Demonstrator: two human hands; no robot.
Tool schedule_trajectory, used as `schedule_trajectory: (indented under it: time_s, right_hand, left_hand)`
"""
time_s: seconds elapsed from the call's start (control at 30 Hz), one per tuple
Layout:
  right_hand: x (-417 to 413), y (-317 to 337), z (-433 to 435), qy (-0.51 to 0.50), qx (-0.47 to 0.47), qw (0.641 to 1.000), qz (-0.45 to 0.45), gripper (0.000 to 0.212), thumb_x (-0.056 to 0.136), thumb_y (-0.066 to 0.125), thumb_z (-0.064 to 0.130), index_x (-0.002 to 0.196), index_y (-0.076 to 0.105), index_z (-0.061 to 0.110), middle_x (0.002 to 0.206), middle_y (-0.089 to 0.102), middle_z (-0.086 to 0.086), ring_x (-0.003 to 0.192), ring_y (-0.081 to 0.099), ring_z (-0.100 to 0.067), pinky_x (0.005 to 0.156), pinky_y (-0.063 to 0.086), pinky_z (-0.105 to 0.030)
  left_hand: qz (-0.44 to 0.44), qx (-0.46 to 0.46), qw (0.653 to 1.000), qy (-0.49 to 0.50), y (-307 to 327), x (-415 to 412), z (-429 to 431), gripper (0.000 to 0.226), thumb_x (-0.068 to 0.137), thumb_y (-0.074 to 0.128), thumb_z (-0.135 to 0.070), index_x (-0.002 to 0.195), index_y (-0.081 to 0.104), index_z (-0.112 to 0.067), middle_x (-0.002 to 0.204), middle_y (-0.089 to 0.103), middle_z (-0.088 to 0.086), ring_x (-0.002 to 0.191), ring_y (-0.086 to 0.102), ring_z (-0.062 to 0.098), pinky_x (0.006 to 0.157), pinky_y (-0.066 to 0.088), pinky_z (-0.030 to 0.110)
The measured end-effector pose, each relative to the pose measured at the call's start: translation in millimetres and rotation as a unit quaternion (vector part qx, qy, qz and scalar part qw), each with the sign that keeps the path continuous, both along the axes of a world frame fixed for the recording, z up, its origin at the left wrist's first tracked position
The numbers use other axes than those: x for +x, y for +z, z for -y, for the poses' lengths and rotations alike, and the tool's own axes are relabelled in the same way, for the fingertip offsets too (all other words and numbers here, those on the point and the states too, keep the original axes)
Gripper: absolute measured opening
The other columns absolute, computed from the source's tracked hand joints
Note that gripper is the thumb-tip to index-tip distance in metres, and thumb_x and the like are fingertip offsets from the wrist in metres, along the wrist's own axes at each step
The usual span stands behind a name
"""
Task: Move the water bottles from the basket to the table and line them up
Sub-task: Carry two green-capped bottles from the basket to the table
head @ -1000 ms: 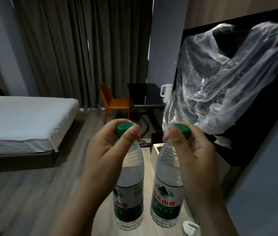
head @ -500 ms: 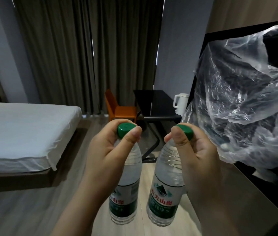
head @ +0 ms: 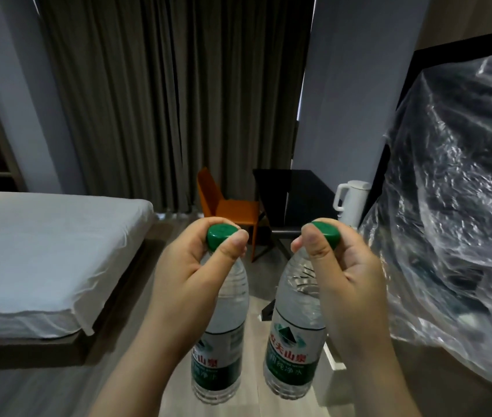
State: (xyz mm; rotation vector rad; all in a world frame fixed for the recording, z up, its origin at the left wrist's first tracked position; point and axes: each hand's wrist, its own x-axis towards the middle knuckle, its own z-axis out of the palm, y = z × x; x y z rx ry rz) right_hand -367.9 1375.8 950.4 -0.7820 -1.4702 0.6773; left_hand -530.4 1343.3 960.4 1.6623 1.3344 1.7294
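I hold two clear water bottles with green caps and green-and-white labels, upright, side by side in front of me. My left hand (head: pixel 190 275) grips the neck of the left bottle (head: pixel 223 350), thumb against the cap. My right hand (head: pixel 350 284) grips the neck of the right bottle (head: pixel 292 347) the same way. Both bottles hang in the air above the floor, a small gap between them. No basket is in view. A dark table (head: pixel 298 200) stands ahead by the wall.
A bed (head: pixel 43 257) with white sheets fills the left. An orange chair (head: pixel 226 206) sits beside the dark table, a white kettle (head: pixel 350 203) on its right end. Crumpled clear plastic (head: pixel 455 206) covers a dark panel on the right. Grey curtains hang behind.
The view has turned left and lifted, so the plastic sheet slid to the right and the chair and table came nearer. Both hands keep their grip on the bottles.
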Motion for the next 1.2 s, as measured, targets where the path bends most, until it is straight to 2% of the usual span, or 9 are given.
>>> schedule_trajectory:
  time_s: [0.17, 0.43, 0.6, 0.8, 0.87, 0.97, 1.07, 1.2]
  right_hand:
    - [-3, 12, -82, 0.024, 0.015, 1.0, 0.005, 0.025, 0.088, 0.053, 0.047, 0.086, 0.063, 0.024, 0.079, 0.067, 0.01, 0.076, 0.063, -0.004, 0.065, 0.044, -0.006]
    - [-25, 7, -191, 0.033, -0.003, 0.999, 0.009, 0.028, 0.089, 0.055, 0.048, 0.088, 0.064, 0.022, 0.082, 0.068, 0.012, 0.081, 0.064, 0.0, 0.066, 0.045, -0.004]
    - [-51, 0, -255, 0.031, -0.005, 0.999, 0.013, 0.027, 0.088, 0.055, 0.047, 0.085, 0.065, 0.023, 0.082, 0.067, 0.011, 0.08, 0.063, -0.002, 0.066, 0.044, -0.005]
    - [-108, 3, -360, 0.005, -0.002, 1.0, 0.026, 0.031, 0.086, 0.053, 0.054, 0.087, 0.065, 0.026, 0.085, 0.066, 0.011, 0.082, 0.062, -0.003, 0.069, 0.045, -0.007]
    - [-127, 5, -393, -0.002, -0.005, 1.0, 0.027, 0.03, 0.087, 0.053, 0.054, 0.087, 0.064, 0.027, 0.085, 0.066, 0.012, 0.082, 0.062, -0.002, 0.069, 0.045, -0.007]
    - [-150, 4, -440, -0.021, -0.004, 1.0, 0.02, 0.033, 0.085, 0.051, 0.056, 0.087, 0.064, 0.025, 0.085, 0.065, 0.011, 0.082, 0.062, -0.003, 0.068, 0.046, -0.008]
    - [-166, 0, -484, -0.028, -0.018, 0.999, 0.02, 0.033, 0.086, 0.052, 0.054, 0.087, 0.064, 0.024, 0.084, 0.064, 0.012, 0.082, 0.062, -0.004, 0.067, 0.047, -0.009]
    - [-178, -7, -548, -0.045, -0.032, 0.998, 0.02, 0.033, 0.086, 0.053, 0.054, 0.087, 0.064, 0.024, 0.083, 0.065, 0.013, 0.081, 0.063, -0.003, 0.066, 0.046, -0.008]
  left_hand:
    - [0.006, 0.018, 0.999, 0.044, 8, -2, -75, 0.022, 0.085, 0.055, -0.04, 0.081, 0.066, -0.022, 0.08, 0.066, -0.004, 0.081, 0.063, 0.011, 0.07, 0.049, 0.016]
    - [0.01, 0.007, 0.999, 0.048, 1, -25, -180, 0.022, 0.085, 0.055, -0.04, 0.081, 0.067, -0.022, 0.084, 0.067, -0.004, 0.086, 0.063, 0.01, 0.074, 0.047, 0.01]
    - [0.014, 0.011, 0.999, 0.037, -6, -51, -247, 0.021, 0.085, 0.055, -0.038, 0.081, 0.066, -0.021, 0.082, 0.067, -0.003, 0.086, 0.064, 0.011, 0.074, 0.048, 0.011]
    - [0.004, 0.013, 0.999, 0.035, -5, -108, -355, 0.021, 0.085, 0.055, -0.04, 0.081, 0.066, -0.023, 0.085, 0.067, -0.009, 0.088, 0.063, 0.006, 0.073, 0.047, 0.01]
    - [0.014, 0.011, 1.0, 0.023, -1, -127, -392, 0.02, 0.084, 0.057, -0.042, 0.082, 0.066, -0.024, 0.085, 0.068, -0.008, 0.086, 0.064, 0.006, 0.072, 0.048, 0.012]
    - [0.015, 0.006, 1.0, -0.002, 1, -150, -443, 0.024, 0.082, 0.057, -0.048, 0.086, 0.065, -0.025, 0.084, 0.068, -0.004, 0.082, 0.065, 0.011, 0.075, 0.054, 0.029]
    - [0.004, -0.003, 1.0, -0.008, -3, -167, -492, 0.023, 0.084, 0.057, -0.046, 0.089, 0.064, -0.025, 0.084, 0.068, -0.002, 0.082, 0.065, 0.013, 0.077, 0.055, 0.04]
    - [0.011, -0.015, 1.0, -0.018, -10, -181, -558, 0.027, 0.079, 0.055, -0.053, 0.089, 0.065, -0.029, 0.086, 0.069, -0.003, 0.084, 0.066, 0.011, 0.079, 0.055, 0.037]
